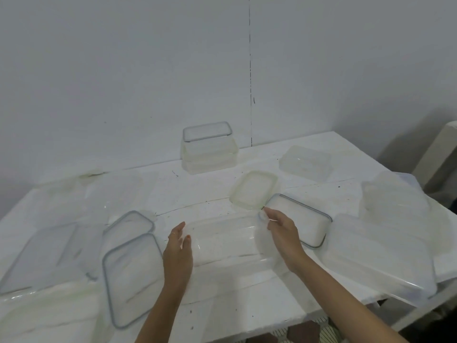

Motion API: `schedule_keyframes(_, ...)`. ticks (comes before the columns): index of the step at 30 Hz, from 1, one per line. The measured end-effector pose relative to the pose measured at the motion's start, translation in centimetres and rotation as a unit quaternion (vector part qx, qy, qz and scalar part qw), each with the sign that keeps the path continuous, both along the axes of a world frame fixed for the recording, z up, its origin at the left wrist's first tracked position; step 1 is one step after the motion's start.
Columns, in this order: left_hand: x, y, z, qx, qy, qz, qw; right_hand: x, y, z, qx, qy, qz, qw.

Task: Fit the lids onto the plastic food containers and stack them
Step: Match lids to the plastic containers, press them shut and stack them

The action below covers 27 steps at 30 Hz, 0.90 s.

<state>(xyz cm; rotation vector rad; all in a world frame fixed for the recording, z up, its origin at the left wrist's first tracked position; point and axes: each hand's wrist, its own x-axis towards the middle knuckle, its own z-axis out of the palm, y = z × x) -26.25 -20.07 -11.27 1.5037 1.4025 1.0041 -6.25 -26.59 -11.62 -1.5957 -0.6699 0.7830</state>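
Along the left edge of the tabletop (pixel 193 194) a large lid (pixel 42 256) lies flat. Just right of it are the far grey-rimmed lid (pixel 128 225) and the near grey-rimmed lid (pixel 133 278), their edges meeting. They seem spread out so you can match sizes at a glance.

Your left hand (pixel 178 246) grips the left short end of the clear container (pixel 222 241), thumb pressed on its wall and fingers up the outside. Your right hand (pixel 279 229) curls round its far right corner. With a hand at each end you hold the container square in the middle of the tabletop's near half. Whether it rests on the surface or is just lifted, you cannot tell from here.

At the back edge stands a stack of lidded containers (pixel 209 149), likely the finished ones parked out of reach. Beyond your right hand a green-rimmed lid (pixel 253 189) touches the right grey-rimmed lid (pixel 299 219). The latter looks the nearer match for what you hold.

Towards the right edge wait a back container (pixel 305 164), a side container (pixel 393 199) and a big container (pixel 378 256) by the near right corner.
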Motion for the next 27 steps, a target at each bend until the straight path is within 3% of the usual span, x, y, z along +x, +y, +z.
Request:
schedule_keyframes(3, 1.9, 0.1, 1.7, 0.063, 0.058, -0.011, 0.996, 0.8, -0.5, 1.1, 0.011, -0.035, -0.003, 0.999)
schedule_keyframes(11, 13.6, -1.7, 6.0, 0.04, -0.004, -0.186, 0.982, 7.3, -3.4, 4.7, 0.066, -0.036, -0.08, 0.994)
schedule_keyframes(17, 23.4, -4.3, 6.8, -0.02, -0.029, -0.313, 0.949, 14.5, -8.2, 6.4, 0.106, -0.046, -0.223, 0.968)
schedule_keyframes(23, 31.5, -5.8, 6.0, -0.096, -0.025, -0.366, 0.925, 22.2, -12.6, 5.3, 0.098, -0.044, -0.379, 0.919)
schedule_keyframes(27, 35.6, -6.8, 5.7, -0.146, -0.002, -0.409, 0.901, 25.4, -13.6, 4.0, 0.029, -0.026, -0.364, 0.931)
